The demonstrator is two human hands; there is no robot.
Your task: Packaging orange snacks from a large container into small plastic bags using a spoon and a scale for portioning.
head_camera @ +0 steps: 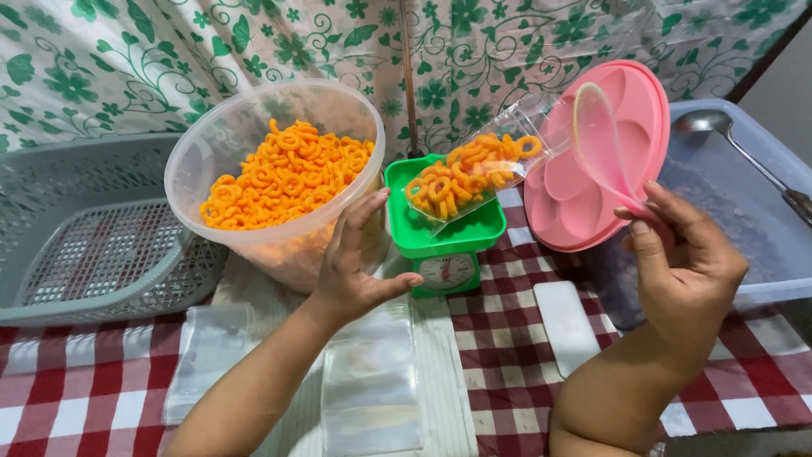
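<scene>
My left hand (355,262) rests flat against the side of a large clear plastic tub (228,118), tilted toward me and full of orange ring snacks (283,173). My right hand (685,262) grips a translucent pink scoop (599,140) by its handle, with the scoop's mouth at the open end of a clear bag. That clear bag of ring snacks (465,178) lies across a small green kitchen scale (444,233). A pink round lid (643,110) stands behind the scoop.
A grey plastic basket (93,237) sits at the left. At the right, a blue tub (753,203) holds a metal spoon (727,127). Empty clear bags (368,385) lie on the red-checked cloth (507,355). A white flat piece (565,326) lies near the scale.
</scene>
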